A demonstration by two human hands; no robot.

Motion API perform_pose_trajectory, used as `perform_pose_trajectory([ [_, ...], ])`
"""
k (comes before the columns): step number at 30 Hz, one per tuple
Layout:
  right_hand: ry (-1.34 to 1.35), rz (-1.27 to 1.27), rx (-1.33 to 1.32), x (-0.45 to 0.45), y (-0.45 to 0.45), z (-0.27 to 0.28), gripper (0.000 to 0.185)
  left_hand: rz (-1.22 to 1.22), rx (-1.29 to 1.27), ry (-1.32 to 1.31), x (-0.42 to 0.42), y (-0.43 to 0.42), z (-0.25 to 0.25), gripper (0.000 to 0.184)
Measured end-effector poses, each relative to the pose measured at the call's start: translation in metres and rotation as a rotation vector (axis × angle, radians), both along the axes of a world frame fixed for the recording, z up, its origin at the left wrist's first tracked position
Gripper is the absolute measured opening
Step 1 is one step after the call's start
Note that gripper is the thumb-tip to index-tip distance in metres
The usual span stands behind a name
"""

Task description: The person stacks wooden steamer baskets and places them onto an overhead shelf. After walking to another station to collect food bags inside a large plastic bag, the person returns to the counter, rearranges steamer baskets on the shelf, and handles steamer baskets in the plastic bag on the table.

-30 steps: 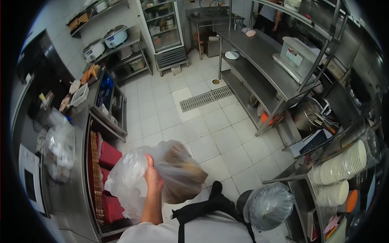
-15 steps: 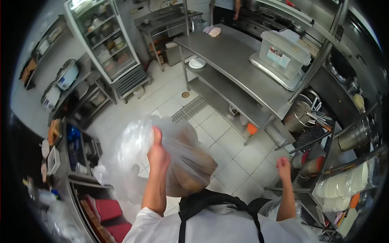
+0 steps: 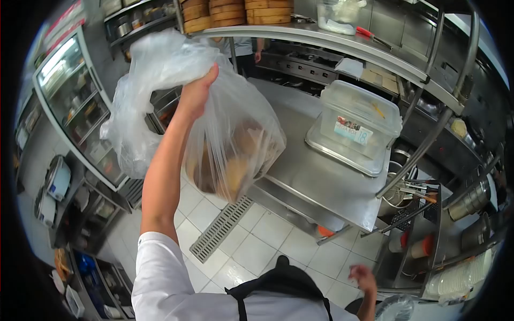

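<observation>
My left hand [image 3: 198, 96] is closed round the gathered top of a clear plastic bag [image 3: 257, 123], with the thumb up. Brown and yellowish contents show through the bag's lower part; their kind is unclear. The bag hangs off the floor, in front of the left edge of a steel worktable [image 3: 289, 101]. White crumpled plastic spreads out to the left of my wrist. Low on the right side, away from the table, my right hand [image 3: 364, 278] hangs with its fingers curled in and nothing visible in it.
A lidded plastic box [image 3: 358, 120] sits on a tray on the worktable. Overhead runs a steel shelf [image 3: 310, 36] with bamboo steamers [image 3: 227, 13]. A glass-door fridge [image 3: 75, 101] stands left. At right is a pot with whisks [image 3: 399, 187]. Another person [image 3: 243, 51] stands beyond the table.
My left hand has raised the bag and carried it forward, up to the worktable's edge. The view has moved closer to the table and tilted up. My right hand still hangs at the side.
</observation>
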State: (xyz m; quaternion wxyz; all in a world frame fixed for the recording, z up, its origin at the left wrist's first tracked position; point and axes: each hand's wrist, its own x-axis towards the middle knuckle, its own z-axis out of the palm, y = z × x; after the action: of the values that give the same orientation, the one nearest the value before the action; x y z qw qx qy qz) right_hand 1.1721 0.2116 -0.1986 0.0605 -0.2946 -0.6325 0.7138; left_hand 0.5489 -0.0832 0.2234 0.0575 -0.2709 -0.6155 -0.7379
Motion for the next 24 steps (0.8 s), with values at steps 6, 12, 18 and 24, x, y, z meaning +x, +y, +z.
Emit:
perform_pose_trajectory([
  [6, 0.202, 0.103, 0.673, -0.322, 0.037, 0.160, 0.031, 0.070, -0.176, -0.008, -0.132, 0.065, -0.020, 0.065],
  [12, 0.286, 0.196, 0.750, -0.499, -0.009, 0.241, 0.046, -0.156, -0.171, -0.080, -0.239, 0.101, -0.052, 0.070],
  [18, 0.632, -0.087, 0.989, -0.637, -0.039, 0.313, 0.065, -0.578, -0.587, 0.400, -0.273, 0.105, -0.062, 0.082],
  [24, 0.452, -0.139, 0.845, -0.692, -0.042, 0.318, 0.030, -1.051, 0.077, 0.055, -0.317, 0.102, -0.089, 0.070],
])
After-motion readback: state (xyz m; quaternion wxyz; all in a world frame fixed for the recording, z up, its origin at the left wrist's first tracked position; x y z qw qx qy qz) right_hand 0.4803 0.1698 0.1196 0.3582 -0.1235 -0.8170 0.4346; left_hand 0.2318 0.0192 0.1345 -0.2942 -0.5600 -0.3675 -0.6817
